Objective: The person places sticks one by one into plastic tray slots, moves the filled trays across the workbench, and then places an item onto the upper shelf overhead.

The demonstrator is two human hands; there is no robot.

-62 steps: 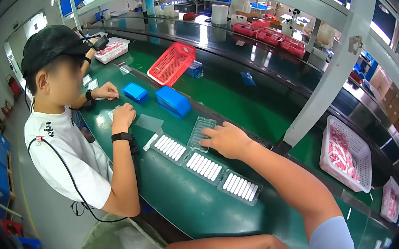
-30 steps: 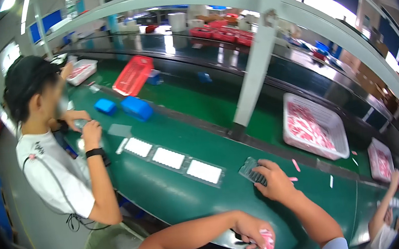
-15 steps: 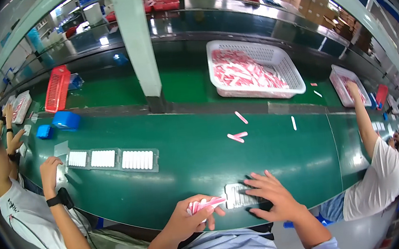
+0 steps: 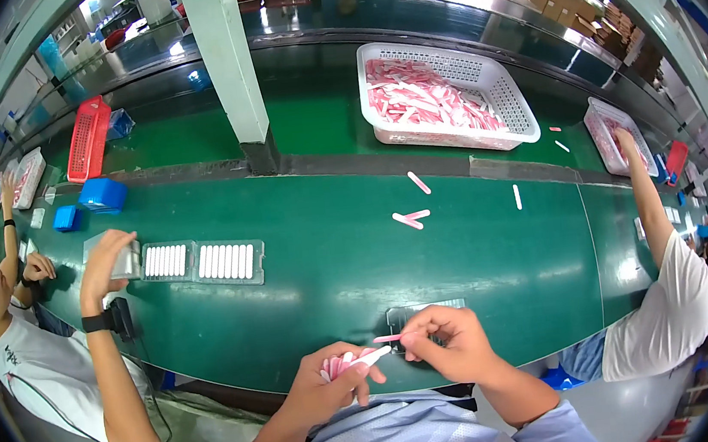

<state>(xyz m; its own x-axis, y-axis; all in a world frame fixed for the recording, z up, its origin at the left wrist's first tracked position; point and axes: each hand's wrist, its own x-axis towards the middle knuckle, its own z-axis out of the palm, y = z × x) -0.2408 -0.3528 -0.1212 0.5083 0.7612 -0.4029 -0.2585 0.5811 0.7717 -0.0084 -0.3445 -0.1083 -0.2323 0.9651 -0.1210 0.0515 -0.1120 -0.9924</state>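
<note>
My left hand point(image 4: 326, 379) is closed round a bundle of small flat pink-and-white sticks point(image 4: 335, 366) with rounded ends, like nail files. One white stick point(image 4: 374, 356) juts from it toward the right. Just beside it, my right hand point(image 4: 449, 345) pinches a single pink stick point(image 4: 388, 338) between thumb and fingers, pointing left. Behind and beneath the right hand lies a clear slotted plastic tray point(image 4: 397, 314), largely covered by that hand, so its slots are mostly hidden. Loose sticks point(image 4: 411, 219) lie on the green table ahead.
A white basket point(image 4: 449, 138) heaped with sticks stands beyond a dark ledge. Filled clear trays point(image 4: 229, 264) sit left, by a co-worker's hand point(image 4: 100, 265). A post point(image 4: 226, 70) rises ahead. At right, another person's arm point(image 4: 647, 199) reaches into a smaller basket point(image 4: 600, 139).
My right hand has gone from spread fingers over the tray to pinching one stick near my left hand. At left, the co-worker's hand has moved over the row of filled trays.
</note>
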